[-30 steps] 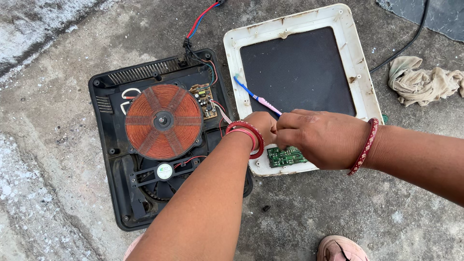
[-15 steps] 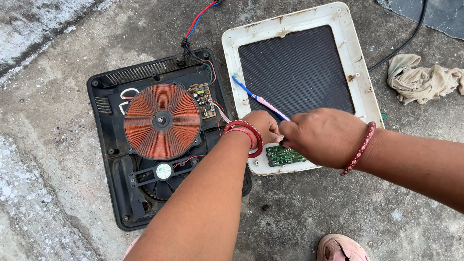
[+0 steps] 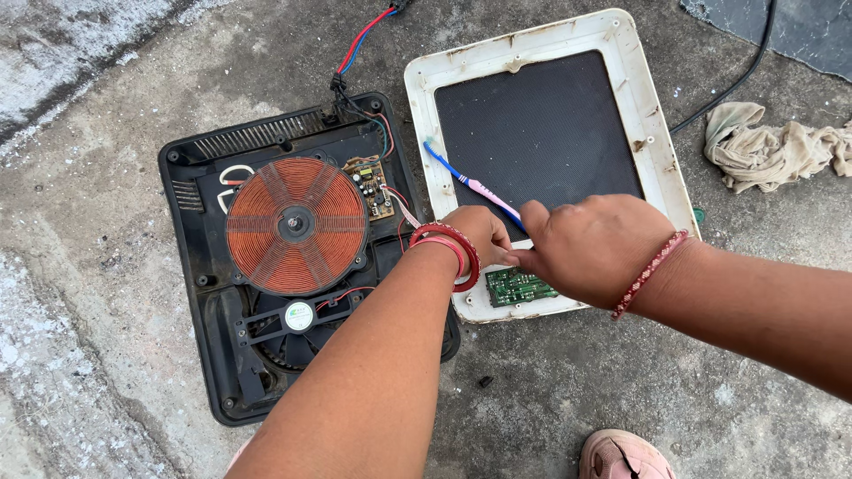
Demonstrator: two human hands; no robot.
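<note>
A person's two hands are meeting over the near edge of an upturned white plastic cooktop cover with a black glass panel (image 3: 550, 133), which is lying on the rough concrete floor (image 3: 106, 310). The left hand (image 3: 479, 235), ringed at the wrist by red bangles (image 3: 448, 248), is curling closed at the cover's near left corner, though what its fingers are pinching is hidden behind the knuckles. The right hand (image 3: 590, 248), wearing a red beaded thread (image 3: 652, 270), is bunching into a loose fist with its thumb pressing toward the left hand. Just beneath both hands a small green circuit board (image 3: 519, 286) is sitting inside the cover's rim, its long axis running left to right along that edge; the right hand is partly overlapping it and appears slightly the nearer of the two. A blue and pink toothbrush (image 3: 470, 184) is lying diagonally on the cover, bristles pointing away and to the left, its handle end disappearing under the right hand. To the left, the black plastic base of the induction cooker (image 3: 191, 231) is lying open, holding a round copper coil (image 3: 295, 224), a small brown circuit board (image 3: 371, 184) and a black cooling fan (image 3: 297, 328), with red and blue wires (image 3: 359, 40) trailing away. A crumpled beige rag (image 3: 772, 146) is lying well apart to the right
</note>
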